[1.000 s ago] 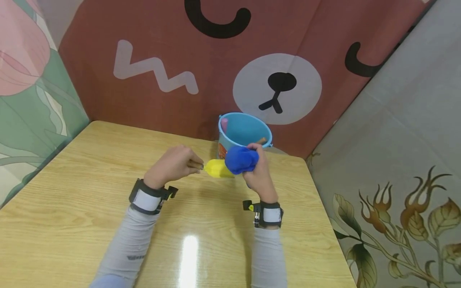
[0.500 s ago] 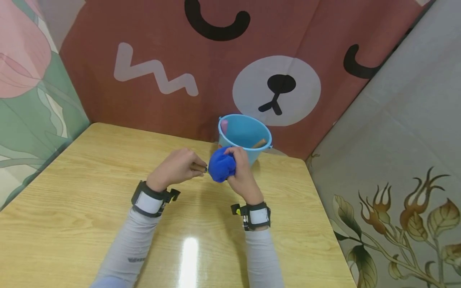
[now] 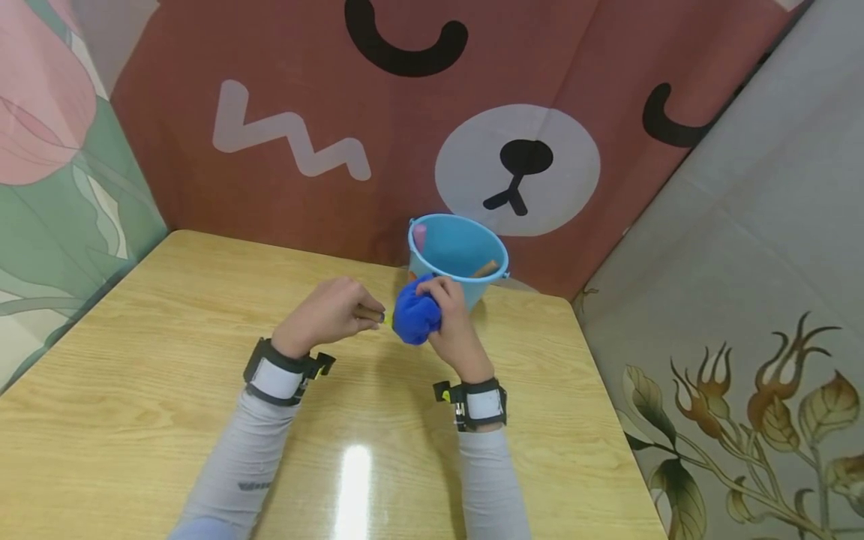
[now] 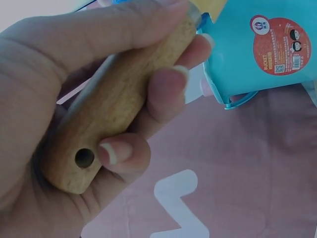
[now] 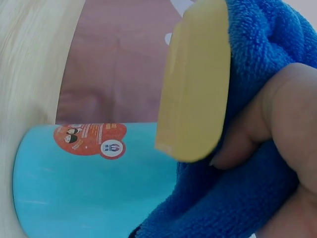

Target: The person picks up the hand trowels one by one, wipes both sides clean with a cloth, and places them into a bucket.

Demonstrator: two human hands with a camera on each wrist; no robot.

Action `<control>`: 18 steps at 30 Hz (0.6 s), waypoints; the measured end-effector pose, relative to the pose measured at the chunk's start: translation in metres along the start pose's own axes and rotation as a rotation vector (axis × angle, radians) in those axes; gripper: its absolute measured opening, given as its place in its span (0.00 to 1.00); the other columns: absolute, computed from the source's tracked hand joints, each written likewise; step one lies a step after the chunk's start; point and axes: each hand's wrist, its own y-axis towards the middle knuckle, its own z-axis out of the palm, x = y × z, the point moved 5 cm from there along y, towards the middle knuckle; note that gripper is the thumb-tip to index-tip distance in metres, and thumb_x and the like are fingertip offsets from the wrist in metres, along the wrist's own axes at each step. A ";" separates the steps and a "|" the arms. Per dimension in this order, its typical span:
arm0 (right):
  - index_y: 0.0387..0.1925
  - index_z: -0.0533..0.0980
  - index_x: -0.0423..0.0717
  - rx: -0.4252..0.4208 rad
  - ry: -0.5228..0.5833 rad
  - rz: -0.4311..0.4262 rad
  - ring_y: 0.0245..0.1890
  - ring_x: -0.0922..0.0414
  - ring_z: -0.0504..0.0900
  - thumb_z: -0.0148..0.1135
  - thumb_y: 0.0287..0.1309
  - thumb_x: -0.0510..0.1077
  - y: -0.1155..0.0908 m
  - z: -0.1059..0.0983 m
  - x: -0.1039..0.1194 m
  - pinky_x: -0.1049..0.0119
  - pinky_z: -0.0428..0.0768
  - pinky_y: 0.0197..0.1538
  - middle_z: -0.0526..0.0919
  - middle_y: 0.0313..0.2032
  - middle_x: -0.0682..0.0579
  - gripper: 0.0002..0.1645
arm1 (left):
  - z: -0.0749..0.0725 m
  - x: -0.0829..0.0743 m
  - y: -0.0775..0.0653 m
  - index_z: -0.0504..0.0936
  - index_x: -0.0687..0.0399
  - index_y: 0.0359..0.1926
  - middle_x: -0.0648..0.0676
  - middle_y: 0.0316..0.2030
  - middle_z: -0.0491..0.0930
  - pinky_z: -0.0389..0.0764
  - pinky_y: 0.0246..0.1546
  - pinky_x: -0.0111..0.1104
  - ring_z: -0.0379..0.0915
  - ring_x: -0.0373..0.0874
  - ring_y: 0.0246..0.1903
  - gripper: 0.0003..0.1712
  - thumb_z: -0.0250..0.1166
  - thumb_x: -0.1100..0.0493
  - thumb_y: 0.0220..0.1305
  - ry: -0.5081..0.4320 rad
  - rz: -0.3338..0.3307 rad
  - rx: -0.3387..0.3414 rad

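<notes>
My left hand [image 3: 331, 316] grips the wooden handle [image 4: 116, 101] of a small shovel, its thumb laid along the top and its fingers curled underneath. A round hole shows at the handle's end. The shovel's yellow blade [image 5: 195, 87] points away from that hand, mostly covered in the head view. A bunched blue towel [image 3: 415, 312] is in my right hand [image 3: 460, 336], wrapped against the blade. In the right wrist view the towel [image 5: 233, 188] lies along one side of the blade, with a fingertip close to its edge.
Just beyond the hands, a light blue bucket [image 3: 476, 294] stands near the back of the wooden table [image 3: 223, 315]. Inside it are a pink piece [image 3: 420, 237] and another wooden handle [image 3: 485, 268]. Behind rises a brown bear-print cloth [image 3: 290, 195].
My right hand has moved left with the towel along the blade, toward the handle. The yellow blade, plain to see earlier, is now mostly behind the towel. My left hand has hardly moved.
</notes>
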 end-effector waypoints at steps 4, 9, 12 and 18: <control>0.48 0.75 0.46 -0.003 0.000 0.003 0.61 0.41 0.70 0.62 0.42 0.16 -0.001 -0.002 -0.004 0.40 0.76 0.63 0.74 0.52 0.42 0.34 | -0.002 0.001 -0.002 0.92 0.57 0.43 0.50 0.36 0.90 0.88 0.37 0.37 0.88 0.40 0.34 0.12 0.78 0.61 0.56 -0.007 -0.013 0.001; 0.46 0.76 0.45 -0.027 -0.002 0.004 0.59 0.41 0.71 0.64 0.42 0.17 -0.001 -0.006 -0.008 0.41 0.75 0.63 0.75 0.50 0.41 0.31 | -0.003 0.004 -0.003 0.92 0.57 0.44 0.50 0.36 0.90 0.88 0.37 0.36 0.87 0.40 0.35 0.13 0.78 0.61 0.56 -0.011 -0.022 0.000; 0.46 0.76 0.45 -0.037 -0.011 0.010 0.59 0.41 0.72 0.63 0.42 0.17 -0.002 -0.009 -0.011 0.41 0.75 0.63 0.76 0.50 0.41 0.31 | -0.004 0.005 -0.004 0.92 0.56 0.44 0.49 0.36 0.90 0.87 0.37 0.36 0.87 0.39 0.35 0.13 0.78 0.61 0.56 -0.014 -0.029 -0.006; 0.45 0.77 0.45 -0.053 -0.025 0.029 0.58 0.41 0.73 0.61 0.41 0.16 -0.004 -0.015 -0.018 0.39 0.75 0.63 0.77 0.49 0.42 0.31 | -0.009 0.005 -0.006 0.92 0.56 0.42 0.49 0.35 0.90 0.87 0.37 0.37 0.87 0.38 0.34 0.12 0.78 0.62 0.56 -0.022 -0.032 -0.011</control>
